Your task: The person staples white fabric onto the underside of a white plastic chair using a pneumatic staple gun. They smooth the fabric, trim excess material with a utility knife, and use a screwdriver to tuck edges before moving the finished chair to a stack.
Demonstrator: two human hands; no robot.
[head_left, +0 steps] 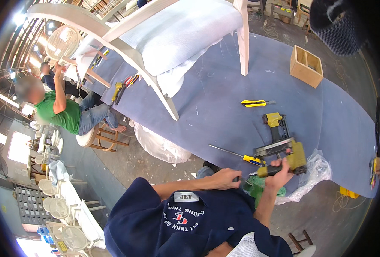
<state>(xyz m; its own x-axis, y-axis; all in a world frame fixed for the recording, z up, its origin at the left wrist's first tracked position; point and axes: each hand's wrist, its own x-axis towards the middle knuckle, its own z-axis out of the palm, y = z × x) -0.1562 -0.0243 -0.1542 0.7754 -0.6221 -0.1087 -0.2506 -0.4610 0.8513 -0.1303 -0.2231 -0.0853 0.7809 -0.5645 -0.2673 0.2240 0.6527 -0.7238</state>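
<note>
My right hand (281, 173) is wrapped round the handle of a yellow and black pneumatic staple gun (299, 157), held over the table's near edge. Close to the gun's handle end, my left hand (227, 178) is closed on a small dark piece that I cannot make out. A screwdriver (253, 160) with a yellow and black handle lies just beyond my hands. Past it, a second yellow staple gun (274, 119) and a yellow utility knife (255, 103) rest on the blue-grey tabletop (224, 122).
A wooden chair with a pale fabric seat (185, 36) stands on the table's far left. An open wooden box (305, 68) sits at the far right. Clear plastic (320, 169) and green material (254, 188) hang near my right arm. A person in green (65, 111) sits at left.
</note>
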